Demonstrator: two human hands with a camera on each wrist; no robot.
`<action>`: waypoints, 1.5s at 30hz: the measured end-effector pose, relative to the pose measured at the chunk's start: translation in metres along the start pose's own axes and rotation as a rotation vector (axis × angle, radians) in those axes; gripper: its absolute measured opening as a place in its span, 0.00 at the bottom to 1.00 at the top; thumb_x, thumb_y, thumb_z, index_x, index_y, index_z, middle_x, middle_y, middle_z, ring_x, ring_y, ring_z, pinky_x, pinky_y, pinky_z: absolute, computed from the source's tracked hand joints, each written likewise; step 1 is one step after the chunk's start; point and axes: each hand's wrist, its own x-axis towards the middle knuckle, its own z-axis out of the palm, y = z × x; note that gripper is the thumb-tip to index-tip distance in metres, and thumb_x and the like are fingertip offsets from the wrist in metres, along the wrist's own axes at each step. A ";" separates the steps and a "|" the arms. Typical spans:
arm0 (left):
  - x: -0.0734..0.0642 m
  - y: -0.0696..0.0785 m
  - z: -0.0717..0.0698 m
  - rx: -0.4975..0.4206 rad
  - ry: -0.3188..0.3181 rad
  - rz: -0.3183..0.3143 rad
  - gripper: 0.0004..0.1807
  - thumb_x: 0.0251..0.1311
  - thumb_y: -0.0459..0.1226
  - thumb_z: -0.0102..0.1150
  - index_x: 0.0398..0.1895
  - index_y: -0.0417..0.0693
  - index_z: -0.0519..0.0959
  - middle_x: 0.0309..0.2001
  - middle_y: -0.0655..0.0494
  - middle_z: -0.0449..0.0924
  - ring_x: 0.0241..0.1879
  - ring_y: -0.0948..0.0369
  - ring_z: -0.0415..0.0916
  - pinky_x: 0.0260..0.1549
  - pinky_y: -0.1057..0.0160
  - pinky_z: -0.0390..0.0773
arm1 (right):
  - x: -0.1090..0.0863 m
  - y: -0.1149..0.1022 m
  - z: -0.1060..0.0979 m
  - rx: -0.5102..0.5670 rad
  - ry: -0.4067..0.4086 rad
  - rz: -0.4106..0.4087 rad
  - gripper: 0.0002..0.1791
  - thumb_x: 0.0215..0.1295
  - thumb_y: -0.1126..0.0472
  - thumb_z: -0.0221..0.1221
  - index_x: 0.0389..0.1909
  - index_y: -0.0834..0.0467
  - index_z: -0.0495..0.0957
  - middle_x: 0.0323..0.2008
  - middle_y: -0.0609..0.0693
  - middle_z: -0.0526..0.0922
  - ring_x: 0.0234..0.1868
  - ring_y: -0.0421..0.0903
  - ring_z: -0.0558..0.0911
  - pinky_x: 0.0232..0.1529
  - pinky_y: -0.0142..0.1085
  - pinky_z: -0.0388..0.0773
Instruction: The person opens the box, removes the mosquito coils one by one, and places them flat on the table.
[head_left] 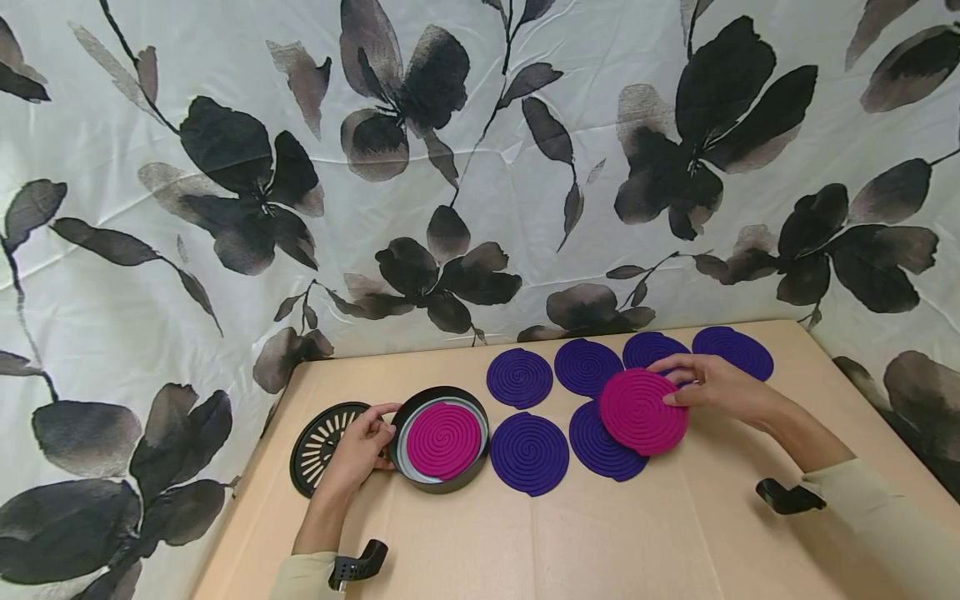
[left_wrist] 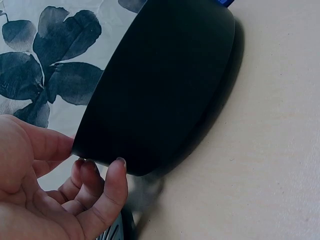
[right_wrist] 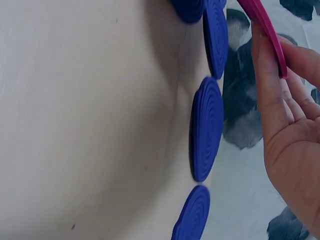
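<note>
My left hand [head_left: 358, 450] grips the left side of a round black holder [head_left: 452, 484], thumb and fingers at its edge. Inside the holder, a pink spiral coaster [head_left: 444, 440] lies surrounded by a pale grey lining. In the left wrist view the holder's dark outer wall [left_wrist: 165, 75] fills the middle. My right hand [head_left: 720, 392] pinches another pink spiral coaster [head_left: 643, 412] by its right edge, thumb on one face and fingers on the other. That coaster overlaps a purple spiral coaster [head_left: 600, 454] in the head view. The right wrist view catches the pink coaster [right_wrist: 272, 40] edge-on.
Several more purple coasters, such as the front one [head_left: 530, 452] and the far right one [head_left: 738, 350], lie flat right of the holder. A black slotted disc [head_left: 311, 450] lies at the left, partly behind my left hand. Floral fabric [head_left: 450, 167] hangs behind the table [head_left: 600, 542].
</note>
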 end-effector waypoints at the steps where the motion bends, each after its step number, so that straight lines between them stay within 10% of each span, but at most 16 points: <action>1: -0.001 0.000 0.000 -0.001 -0.004 0.002 0.21 0.74 0.29 0.51 0.68 0.45 0.73 0.35 0.51 0.67 0.30 0.56 0.69 0.24 0.54 0.86 | -0.002 0.002 -0.002 0.000 0.005 0.004 0.30 0.62 0.67 0.67 0.65 0.69 0.71 0.43 0.60 0.83 0.39 0.42 0.84 0.38 0.33 0.85; 29: -0.003 0.000 -0.006 -0.009 -0.031 0.006 0.20 0.75 0.29 0.50 0.68 0.45 0.73 0.36 0.49 0.67 0.30 0.57 0.70 0.24 0.57 0.85 | -0.033 0.028 -0.040 -0.067 -0.005 0.124 0.29 0.68 0.66 0.62 0.67 0.71 0.67 0.46 0.59 0.81 0.41 0.44 0.83 0.41 0.37 0.86; 45: 0.001 0.002 0.001 -0.010 -0.003 -0.005 0.20 0.75 0.29 0.49 0.68 0.46 0.73 0.37 0.49 0.67 0.30 0.56 0.70 0.24 0.56 0.85 | -0.015 0.044 -0.056 -0.164 -0.109 0.092 0.26 0.64 0.73 0.59 0.64 0.71 0.71 0.46 0.59 0.80 0.42 0.42 0.77 0.38 0.32 0.80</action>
